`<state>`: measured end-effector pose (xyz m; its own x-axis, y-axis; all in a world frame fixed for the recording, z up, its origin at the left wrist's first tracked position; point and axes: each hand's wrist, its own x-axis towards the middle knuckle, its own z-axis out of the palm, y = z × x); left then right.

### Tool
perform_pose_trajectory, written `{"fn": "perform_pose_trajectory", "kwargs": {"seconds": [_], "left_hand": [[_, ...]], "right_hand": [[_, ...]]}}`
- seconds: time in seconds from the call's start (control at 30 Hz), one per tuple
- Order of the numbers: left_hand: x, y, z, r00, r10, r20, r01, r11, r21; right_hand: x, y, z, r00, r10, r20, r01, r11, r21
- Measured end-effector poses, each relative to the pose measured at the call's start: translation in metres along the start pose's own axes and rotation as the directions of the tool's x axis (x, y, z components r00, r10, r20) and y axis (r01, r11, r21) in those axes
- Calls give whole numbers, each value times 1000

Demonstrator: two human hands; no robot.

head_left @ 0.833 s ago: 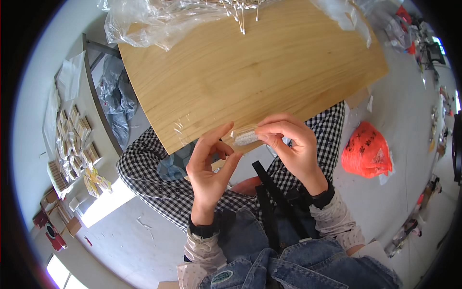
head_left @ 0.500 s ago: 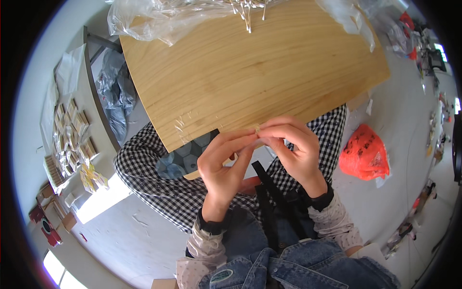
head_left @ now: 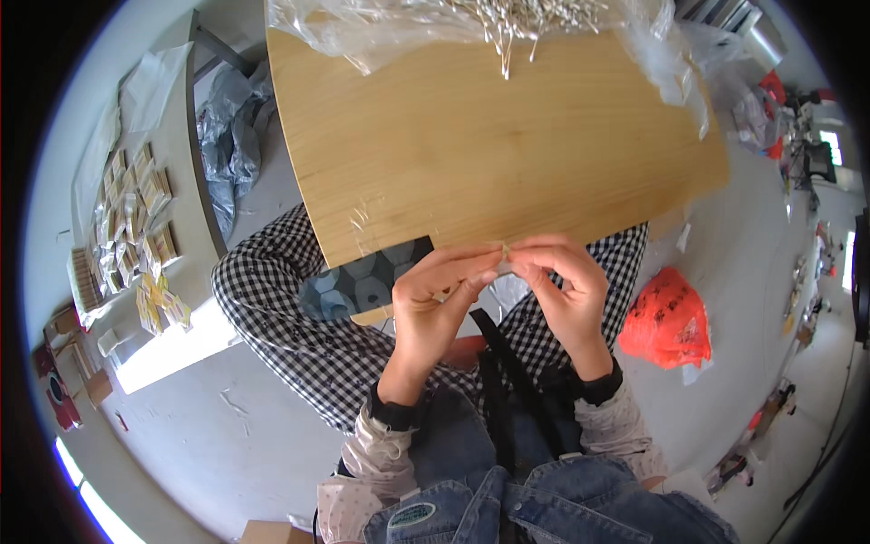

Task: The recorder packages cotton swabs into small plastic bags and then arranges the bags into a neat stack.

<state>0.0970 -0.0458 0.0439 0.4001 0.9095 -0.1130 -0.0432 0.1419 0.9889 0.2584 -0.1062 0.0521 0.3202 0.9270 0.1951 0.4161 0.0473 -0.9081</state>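
**Small packet pinched at the table's near edge**

Both hands meet just over the near edge of the table [head_left: 471,154]. Left hand [head_left: 435,304] and right hand [head_left: 566,290] pinch one clear packet [head_left: 501,257] between fingertips, its long axis running hand to hand.

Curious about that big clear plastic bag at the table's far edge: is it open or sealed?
Open: the clear plastic bag lies crumpled, and thin pale sticks spill from it onto the wooden table.

The small pale item [head_left: 504,251] pinched between both hands at the round wooden tabletop's [head_left: 489,154] near edge is too small to identify. The crumpled clear plastic sheet [head_left: 381,23] on that tabletop's far side is cut off by the upper edge.
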Motion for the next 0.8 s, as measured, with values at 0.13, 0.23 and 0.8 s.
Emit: {"fn": "perform_pose_trajectory", "kwargs": {"seconds": [0.13, 0.23, 0.8], "left_hand": [[-8, 3, -21, 998, 40, -50, -34, 992, 122], [-21, 2, -24, 992, 116, 43, -122, 972, 199], [-44, 28, -18, 971, 69, 231, 8, 949, -314]], "right_hand": [[-9, -16, -4, 943, 319, -92, -254, 872, 418], [-19, -32, -2, 833, 554, 4, -385, 573, 724], [-17, -47, 10, 993, -7, -116, 46, 941, 336]]}}
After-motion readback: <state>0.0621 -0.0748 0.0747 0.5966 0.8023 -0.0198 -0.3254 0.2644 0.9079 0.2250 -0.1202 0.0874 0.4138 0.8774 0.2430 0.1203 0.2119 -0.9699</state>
